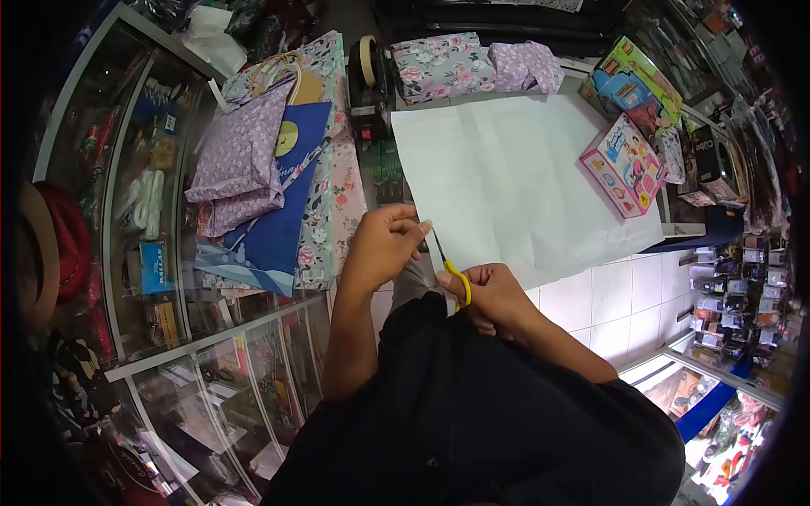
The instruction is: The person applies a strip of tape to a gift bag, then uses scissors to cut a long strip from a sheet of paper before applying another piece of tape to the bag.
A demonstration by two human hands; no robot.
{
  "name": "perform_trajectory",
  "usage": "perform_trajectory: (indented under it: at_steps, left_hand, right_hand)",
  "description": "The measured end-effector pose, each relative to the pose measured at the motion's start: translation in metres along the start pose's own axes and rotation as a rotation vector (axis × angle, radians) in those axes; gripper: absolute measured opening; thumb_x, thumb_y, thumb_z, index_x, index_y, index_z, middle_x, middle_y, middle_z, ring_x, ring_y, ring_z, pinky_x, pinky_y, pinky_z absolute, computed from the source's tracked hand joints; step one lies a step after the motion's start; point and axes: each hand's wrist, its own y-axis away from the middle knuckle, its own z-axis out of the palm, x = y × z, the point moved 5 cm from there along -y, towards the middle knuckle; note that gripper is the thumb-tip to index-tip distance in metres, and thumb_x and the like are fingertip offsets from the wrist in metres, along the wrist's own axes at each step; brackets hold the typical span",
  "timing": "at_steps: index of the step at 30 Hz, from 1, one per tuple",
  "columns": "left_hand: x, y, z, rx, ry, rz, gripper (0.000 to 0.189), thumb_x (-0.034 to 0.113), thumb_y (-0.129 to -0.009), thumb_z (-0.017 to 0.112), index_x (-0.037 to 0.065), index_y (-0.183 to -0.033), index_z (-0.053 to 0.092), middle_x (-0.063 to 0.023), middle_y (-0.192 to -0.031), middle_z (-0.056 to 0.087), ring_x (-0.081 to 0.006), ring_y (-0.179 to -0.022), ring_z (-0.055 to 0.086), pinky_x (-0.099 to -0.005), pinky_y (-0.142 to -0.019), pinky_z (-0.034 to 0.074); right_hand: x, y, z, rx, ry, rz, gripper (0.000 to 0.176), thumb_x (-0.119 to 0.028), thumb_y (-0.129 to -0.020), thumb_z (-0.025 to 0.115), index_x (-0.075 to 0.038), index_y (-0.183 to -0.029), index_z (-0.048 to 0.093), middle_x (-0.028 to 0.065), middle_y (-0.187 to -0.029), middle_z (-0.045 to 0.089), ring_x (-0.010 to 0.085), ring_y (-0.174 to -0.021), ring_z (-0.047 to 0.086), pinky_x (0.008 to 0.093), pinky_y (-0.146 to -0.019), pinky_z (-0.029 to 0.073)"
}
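My right hand (491, 297) is closed round the yellow handles of a pair of scissors (460, 285), whose dark blades point up and to the left. Between the fingers of my left hand (390, 240) is pinched the end of a narrow white strip (431, 240), which runs down beside the blades. Just beyond both hands lies a large white paper sheet (506, 169), its lower left edge close to the scissors. A pink box (624, 166) rests on the sheet's right side.
A tape dispenser (369, 84) stands at the sheet's upper left. Floral packages (443, 67) lie behind it. A purple floral bag (245, 160) rests on blue paper (291, 228) at left, on a glass case. A green box (633, 80) is at the upper right.
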Motion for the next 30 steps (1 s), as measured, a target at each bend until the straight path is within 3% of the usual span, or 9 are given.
perform_trajectory:
  at_steps: [8,10,18,23,30]
  left_hand:
    - [-0.001,0.003,0.002,0.021,0.067,-0.048,0.035,0.01,-0.089,0.071,-0.009,-0.116,0.062,-0.0043,-0.081,0.068,-0.0063,-0.057,0.056,-0.0203,-0.053,0.044]
    - [0.002,0.004,0.003,-0.001,0.078,-0.036,0.035,0.01,-0.09,0.07,-0.009,-0.117,0.061,-0.0044,-0.081,0.068,-0.0064,-0.057,0.056,-0.0202,-0.053,0.043]
    - [0.004,0.006,0.002,0.002,0.038,-0.011,0.036,0.012,-0.091,0.07,-0.009,-0.119,0.06,-0.0054,-0.082,0.068,-0.0079,-0.061,0.06,-0.0199,-0.053,0.044]
    - [0.006,0.002,-0.006,0.117,0.031,0.027,0.035,0.013,-0.092,0.069,-0.009,-0.118,0.06,-0.0093,-0.088,0.069,-0.0115,-0.069,0.067,-0.0208,-0.059,0.05]
    - [0.01,0.0,-0.005,0.066,0.037,0.018,0.033,0.012,-0.091,0.069,-0.01,-0.115,0.061,-0.0095,-0.088,0.069,-0.0121,-0.069,0.067,-0.0217,-0.063,0.052]
  right_hand:
    - [0.002,-0.008,0.0,0.008,-0.032,0.0,0.055,-0.046,-0.085,0.076,-0.009,-0.058,0.046,-0.0012,-0.043,0.041,0.0083,-0.03,0.035,0.0247,-0.032,0.029]
    - [0.006,-0.013,0.001,-0.01,-0.06,-0.031,0.047,-0.043,-0.089,0.072,-0.005,-0.066,0.055,0.0006,-0.048,0.048,0.0074,-0.031,0.036,0.0233,-0.031,0.029]
    - [0.008,-0.018,0.003,-0.018,-0.076,-0.108,0.042,-0.036,-0.09,0.072,-0.003,-0.068,0.058,0.0005,-0.048,0.05,0.0071,-0.031,0.036,0.0234,-0.032,0.027]
    - [0.003,-0.015,0.005,-0.017,-0.079,-0.129,0.042,-0.035,-0.091,0.072,-0.002,-0.069,0.06,0.0003,-0.046,0.047,0.0069,-0.031,0.035,0.0235,-0.032,0.027]
    - [-0.002,-0.011,0.006,-0.026,-0.043,-0.129,0.041,-0.034,-0.09,0.072,0.001,-0.069,0.063,0.0003,-0.048,0.05,0.0067,-0.03,0.035,0.0233,-0.032,0.027]
